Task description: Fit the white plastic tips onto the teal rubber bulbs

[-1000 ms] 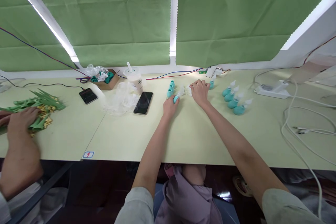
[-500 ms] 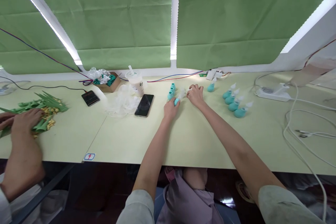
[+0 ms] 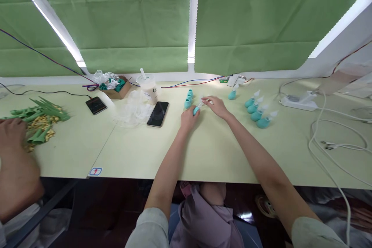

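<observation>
My left hand (image 3: 188, 119) is closed around a small teal rubber bulb (image 3: 195, 111) just above the tabletop. At the bulb's mouth, my right hand (image 3: 216, 107) pinches a clear, pointed nozzle (image 3: 200, 104). Whether the nozzle sits inside the bulb's opening is too small to tell. Beyond my left hand, three teal bulbs (image 3: 187, 101) with open necks stand in a row. To the right, several teal bulbs with translucent tips (image 3: 257, 115) lie in a slanted line. Another tipped bulb (image 3: 232, 95) stands apart, farther back.
Left of my hands lie a phone (image 3: 158, 114), crumpled clear plastic (image 3: 132, 112), a drink cup (image 3: 148, 90) and a cardboard box (image 3: 119, 92). A co-worker's hand (image 3: 12, 133) rests by green and yellow pieces (image 3: 43, 122). A power strip (image 3: 299, 103) and white cables (image 3: 315, 131) are at right.
My right hand has turned, its fingers now more outstretched towards the nozzle and bulb. The co-worker's hand has moved left. The whole view has shifted slightly.
</observation>
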Motion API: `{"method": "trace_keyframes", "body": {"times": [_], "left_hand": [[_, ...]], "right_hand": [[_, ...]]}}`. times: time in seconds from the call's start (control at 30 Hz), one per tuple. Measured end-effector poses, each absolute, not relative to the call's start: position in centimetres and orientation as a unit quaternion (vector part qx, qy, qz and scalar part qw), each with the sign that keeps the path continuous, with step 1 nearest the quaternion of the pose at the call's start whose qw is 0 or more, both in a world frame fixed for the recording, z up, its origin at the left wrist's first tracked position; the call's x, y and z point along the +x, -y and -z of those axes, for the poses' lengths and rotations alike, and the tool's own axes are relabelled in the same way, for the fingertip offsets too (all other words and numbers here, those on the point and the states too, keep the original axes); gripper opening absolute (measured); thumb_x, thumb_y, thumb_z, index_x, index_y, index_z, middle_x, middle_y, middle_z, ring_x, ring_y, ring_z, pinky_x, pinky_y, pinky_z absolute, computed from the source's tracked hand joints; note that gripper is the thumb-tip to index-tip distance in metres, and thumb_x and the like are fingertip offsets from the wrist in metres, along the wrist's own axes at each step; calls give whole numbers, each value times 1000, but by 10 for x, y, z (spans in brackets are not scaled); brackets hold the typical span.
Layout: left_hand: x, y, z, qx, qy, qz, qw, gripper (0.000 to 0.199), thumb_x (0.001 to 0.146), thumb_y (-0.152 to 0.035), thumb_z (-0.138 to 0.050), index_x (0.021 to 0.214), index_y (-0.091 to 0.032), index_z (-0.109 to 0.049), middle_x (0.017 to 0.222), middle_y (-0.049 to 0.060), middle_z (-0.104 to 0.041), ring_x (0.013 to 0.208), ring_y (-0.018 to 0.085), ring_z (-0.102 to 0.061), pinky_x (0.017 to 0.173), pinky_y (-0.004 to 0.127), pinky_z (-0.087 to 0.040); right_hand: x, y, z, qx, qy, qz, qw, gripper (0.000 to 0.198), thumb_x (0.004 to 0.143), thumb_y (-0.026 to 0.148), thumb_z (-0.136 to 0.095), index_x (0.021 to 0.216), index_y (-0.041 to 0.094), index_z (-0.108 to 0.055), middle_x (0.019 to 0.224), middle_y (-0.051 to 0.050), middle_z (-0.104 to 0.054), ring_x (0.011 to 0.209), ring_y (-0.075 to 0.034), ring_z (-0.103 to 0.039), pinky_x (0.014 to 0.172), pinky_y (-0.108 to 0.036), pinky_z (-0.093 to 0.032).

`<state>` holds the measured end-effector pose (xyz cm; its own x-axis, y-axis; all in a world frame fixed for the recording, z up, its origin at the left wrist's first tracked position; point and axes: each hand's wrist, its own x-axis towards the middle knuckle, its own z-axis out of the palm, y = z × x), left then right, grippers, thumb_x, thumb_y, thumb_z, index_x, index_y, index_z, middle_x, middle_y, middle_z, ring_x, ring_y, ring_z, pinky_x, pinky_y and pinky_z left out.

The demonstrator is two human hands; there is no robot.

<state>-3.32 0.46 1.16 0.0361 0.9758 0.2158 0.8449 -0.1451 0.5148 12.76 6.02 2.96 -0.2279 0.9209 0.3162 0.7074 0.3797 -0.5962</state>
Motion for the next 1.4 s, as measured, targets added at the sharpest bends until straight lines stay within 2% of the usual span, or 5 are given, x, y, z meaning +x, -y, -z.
{"method": "trace_keyframes", "body": {"times": [0.1,0.3,0.9,1.13,1.4], "left_hand": [[-31,-2,-11,741,-614,-259,82,36,91,-43,-37,118,-25,-54,105,7,-64,96,20,-59,81,28,-42],[-27,0,-7,778,-583,-231,34,39,92,-41,-37,124,-24,-50,100,10,-60,100,21,-56,83,29,-41],[-25,-1,-12,714,-676,-161,89,39,94,-43,-28,99,-16,-55,95,14,-65,92,24,-61,77,31,-42],[-38,-2,-16,633,-683,-359,63,35,94,-34,-27,124,-19,-37,118,9,-56,110,18,-52,87,28,-40],[-42,-4,-18,570,-746,-345,-11,31,90,-36,-39,115,-22,-51,123,12,-47,115,26,-43,92,38,-36]], "right_hand": [[125,-46,-20,-482,718,-353,357,33,75,43,-62,100,23,-66,85,-2,-70,78,-19,-63,78,-33,-47],[119,-35,-8,-500,580,-444,464,33,55,40,-75,79,20,-66,71,-2,-69,68,-18,-65,63,-31,-54],[123,-26,-14,-467,557,-303,616,11,70,30,-58,76,21,-60,102,-6,-69,98,-21,-63,84,-33,-50],[140,-44,-1,-546,639,-271,470,21,71,28,-64,91,24,-58,89,1,-70,81,-17,-63,76,-32,-47],[111,-58,-10,-567,778,-22,271,15,79,27,-64,93,28,-67,98,-3,-66,99,-21,-51,78,-33,-30]]}}
